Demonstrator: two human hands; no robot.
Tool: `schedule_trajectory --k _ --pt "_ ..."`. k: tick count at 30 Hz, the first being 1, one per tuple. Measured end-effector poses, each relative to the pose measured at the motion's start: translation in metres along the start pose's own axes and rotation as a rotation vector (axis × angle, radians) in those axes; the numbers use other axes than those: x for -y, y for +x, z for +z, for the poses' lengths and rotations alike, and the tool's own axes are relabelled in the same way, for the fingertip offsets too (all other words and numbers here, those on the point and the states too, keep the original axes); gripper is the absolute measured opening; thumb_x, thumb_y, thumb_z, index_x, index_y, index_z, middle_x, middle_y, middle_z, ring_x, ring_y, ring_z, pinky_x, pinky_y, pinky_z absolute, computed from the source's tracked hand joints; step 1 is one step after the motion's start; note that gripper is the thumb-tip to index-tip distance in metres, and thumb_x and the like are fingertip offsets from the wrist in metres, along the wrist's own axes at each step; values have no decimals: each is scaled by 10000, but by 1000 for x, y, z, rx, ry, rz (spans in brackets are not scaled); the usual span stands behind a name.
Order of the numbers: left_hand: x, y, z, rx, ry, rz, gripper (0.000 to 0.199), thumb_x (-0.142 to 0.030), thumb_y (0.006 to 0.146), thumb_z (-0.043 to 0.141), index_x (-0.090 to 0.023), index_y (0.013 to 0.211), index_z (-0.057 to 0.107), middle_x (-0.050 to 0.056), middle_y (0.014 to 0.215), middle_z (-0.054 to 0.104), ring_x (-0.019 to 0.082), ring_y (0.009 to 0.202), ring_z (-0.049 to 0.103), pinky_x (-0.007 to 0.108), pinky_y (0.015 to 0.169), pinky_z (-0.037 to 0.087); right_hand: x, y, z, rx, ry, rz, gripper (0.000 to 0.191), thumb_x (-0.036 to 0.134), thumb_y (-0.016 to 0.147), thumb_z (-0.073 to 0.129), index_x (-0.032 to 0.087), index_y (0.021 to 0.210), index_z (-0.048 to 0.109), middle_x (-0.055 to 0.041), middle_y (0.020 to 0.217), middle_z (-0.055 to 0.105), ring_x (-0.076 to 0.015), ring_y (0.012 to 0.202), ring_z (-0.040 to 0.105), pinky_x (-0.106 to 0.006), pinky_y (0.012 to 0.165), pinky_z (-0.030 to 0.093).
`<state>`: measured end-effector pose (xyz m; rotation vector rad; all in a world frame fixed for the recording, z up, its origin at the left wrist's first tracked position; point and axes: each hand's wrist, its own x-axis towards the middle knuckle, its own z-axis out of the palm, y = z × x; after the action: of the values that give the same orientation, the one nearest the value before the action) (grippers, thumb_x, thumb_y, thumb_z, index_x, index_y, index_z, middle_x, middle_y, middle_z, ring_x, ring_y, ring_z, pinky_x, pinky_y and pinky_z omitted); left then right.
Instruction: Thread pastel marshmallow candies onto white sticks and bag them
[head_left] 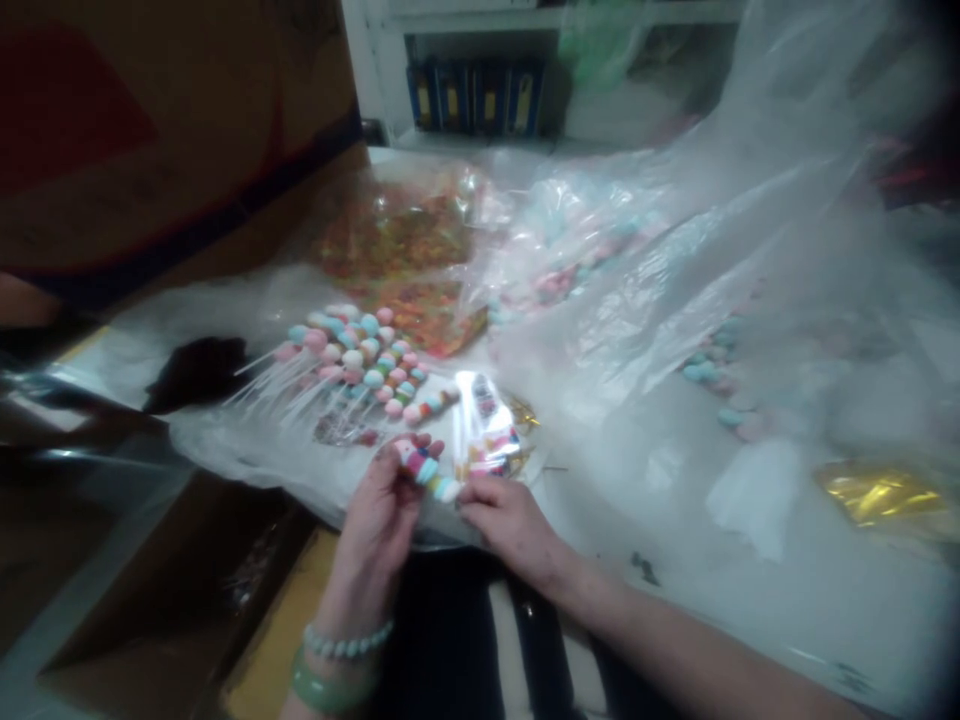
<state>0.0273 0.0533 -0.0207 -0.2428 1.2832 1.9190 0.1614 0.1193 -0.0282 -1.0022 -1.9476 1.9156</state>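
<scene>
One skewer (429, 468) of pastel pieces is held low over the near edge of the tabletop (697, 590), between the two hands. The left hand (384, 505) has its fingers curled closed around the pink and purple end; the right hand (510, 515) has its fingers drawn together in a pinch at the white end. A beaded bracelet (349, 640) and a green bangle (330, 685) circle the left wrist.

Just beyond the right hand lies a shiny clear sleeve (487, 425), with gold ties (526, 412) beside it. A pile (356, 350) of similar skewers lies beyond the left hand, sticks pointing left. Behind it rests an orange bag (397, 240). Crumpled plastic (637, 330) spreads to the right, near a gold packet (885, 492). A carton (172, 130) stands at far left; blue boxes (474, 97) line a shelf (480, 140) behind.
</scene>
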Motion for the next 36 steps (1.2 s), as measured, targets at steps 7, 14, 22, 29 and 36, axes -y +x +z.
schedule_trajectory --k 7,14,22,29,36 --pt "-12 4 -7 6 101 -138 176 -147 894 556 -92 790 688 109 802 722 198 751 705 308 724 600 3 4 -12 167 436 337 87 217 682 619 181 674 540 80 489 449 -50 395 334 -194 390 190" --pt "-10 -3 -4 44 113 -127 172 -164 896 564 -91 802 687 110 802 716 199 754 701 316 760 594 -6 10 -15 382 769 548 173 148 636 660 176 750 533 94 509 445 -20 370 292 -160 360 123" --pt "-5 -7 1 10 80 -150 219 -212 942 502 -105 870 678 137 908 730 214 792 714 342 754 599 -5 7 -6 71 208 146 116 165 691 566 188 592 511 69 521 433 -78 498 380 -218 495 267" --pt "-4 -8 7 -16 54 9 163 -194 916 548 -109 904 686 120 928 738 211 855 713 337 799 590 -10 10 3 -14 -13 -29 133 131 721 562 189 600 562 37 641 551 -137 689 518 -243 664 360" --pt "3 -5 -7 77 198 59 201 -286 798 725 -92 843 701 113 856 729 202 794 698 309 768 582 -8 3 -2 -83 -155 -220 153 117 770 540 198 658 605 7 722 599 -153 761 541 -265 738 379"
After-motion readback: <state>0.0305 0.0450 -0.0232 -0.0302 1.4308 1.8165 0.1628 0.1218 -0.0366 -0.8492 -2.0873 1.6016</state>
